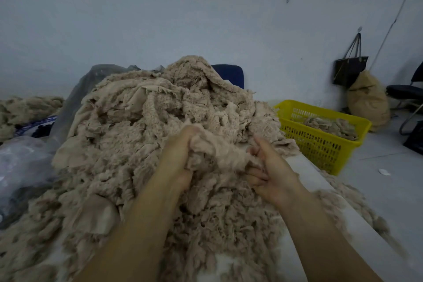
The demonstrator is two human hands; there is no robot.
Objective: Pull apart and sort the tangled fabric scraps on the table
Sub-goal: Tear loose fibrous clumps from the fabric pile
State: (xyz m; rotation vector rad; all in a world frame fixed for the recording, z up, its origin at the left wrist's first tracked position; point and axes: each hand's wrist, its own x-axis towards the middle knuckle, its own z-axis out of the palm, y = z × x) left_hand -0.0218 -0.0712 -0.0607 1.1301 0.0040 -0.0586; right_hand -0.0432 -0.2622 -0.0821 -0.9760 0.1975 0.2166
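Note:
A big heap of tangled beige fabric scraps (142,126) covers most of the white table (304,167). My left hand (180,151) and my right hand (267,167) both grip one fluffy beige scrap (219,149), stretched between them just above the pile's front. Fingers of both hands curl round the scrap's ends. More scraps lie loose along the table's right edge (338,199).
A yellow plastic basket (320,142) with some beige scraps inside stands on the floor to the right. Clear plastic bags (25,162) lie at the left. A blue chair back (231,74) rises behind the heap. A sack (368,101) and a dark bag (350,68) are at the far wall.

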